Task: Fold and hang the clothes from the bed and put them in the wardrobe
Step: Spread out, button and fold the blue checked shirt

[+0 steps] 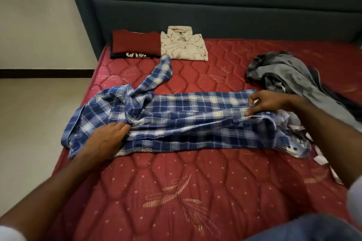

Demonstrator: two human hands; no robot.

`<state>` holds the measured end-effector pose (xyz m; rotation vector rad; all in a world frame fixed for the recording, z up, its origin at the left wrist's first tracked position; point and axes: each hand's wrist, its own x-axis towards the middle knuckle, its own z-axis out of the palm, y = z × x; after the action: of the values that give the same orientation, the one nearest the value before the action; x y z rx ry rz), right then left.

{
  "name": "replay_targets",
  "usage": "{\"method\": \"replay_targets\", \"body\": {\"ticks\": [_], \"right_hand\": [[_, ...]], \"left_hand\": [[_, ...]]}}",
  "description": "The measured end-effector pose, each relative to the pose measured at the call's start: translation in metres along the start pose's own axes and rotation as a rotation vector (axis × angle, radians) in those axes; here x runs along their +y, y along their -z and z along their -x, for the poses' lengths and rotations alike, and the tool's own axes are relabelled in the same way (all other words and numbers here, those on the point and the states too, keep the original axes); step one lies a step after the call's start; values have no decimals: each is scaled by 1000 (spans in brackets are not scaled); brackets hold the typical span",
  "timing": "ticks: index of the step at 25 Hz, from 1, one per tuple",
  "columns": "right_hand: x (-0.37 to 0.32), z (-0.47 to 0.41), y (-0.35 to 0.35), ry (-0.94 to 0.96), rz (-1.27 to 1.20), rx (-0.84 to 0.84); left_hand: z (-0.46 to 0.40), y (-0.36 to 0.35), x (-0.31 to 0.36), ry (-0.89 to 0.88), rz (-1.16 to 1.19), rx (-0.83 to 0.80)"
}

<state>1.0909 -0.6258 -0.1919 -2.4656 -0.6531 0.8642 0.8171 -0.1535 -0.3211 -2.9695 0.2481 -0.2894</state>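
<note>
A blue and white plaid shirt (186, 121) lies stretched sideways across the red quilted mattress (176, 191), one sleeve trailing up toward the folded clothes. My left hand (106, 139) presses flat on the shirt's left part, fingers straight. My right hand (268, 102) rests on the shirt's right end, fingertips touching a raised fold of cloth near the buttoned edge. A folded dark red garment (135, 44) and a folded cream patterned shirt (184, 47) lie side by side at the head of the bed.
A heap of unfolded grey and dark clothes (290, 76) lies on the mattress at the right. A dark blue padded headboard (215, 2) stands behind. Beige floor (35, 113) and a pale wall lie to the left of the bed.
</note>
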Motion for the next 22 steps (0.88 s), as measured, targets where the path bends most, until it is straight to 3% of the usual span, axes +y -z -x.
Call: {"method": "replay_targets", "body": {"ticks": [2,6,8,10,13,17,20,22], "right_hand": [[15,-9,3,-92,255,19],[48,-17,-10,-168,380,-115],[65,-17,-19,-67,333,-45],[73,-19,-26,3,350,127],[74,-30,-32,-59,501,277],[64,-34,-28,-183,657,93],[59,-22,-22,-273,733,131],[56,-18,-26,-236,715,178]], "left_hand": [[-2,0,4,7,-26,8],[-15,7,19,22,-133,27],[-23,12,31,-18,-156,29],[-30,16,41,-41,-131,19],[-31,11,43,-35,-67,-7],[-16,-5,36,-21,-9,11],[-4,-13,39,-14,-14,55],[-3,-15,43,12,-29,97]]}}
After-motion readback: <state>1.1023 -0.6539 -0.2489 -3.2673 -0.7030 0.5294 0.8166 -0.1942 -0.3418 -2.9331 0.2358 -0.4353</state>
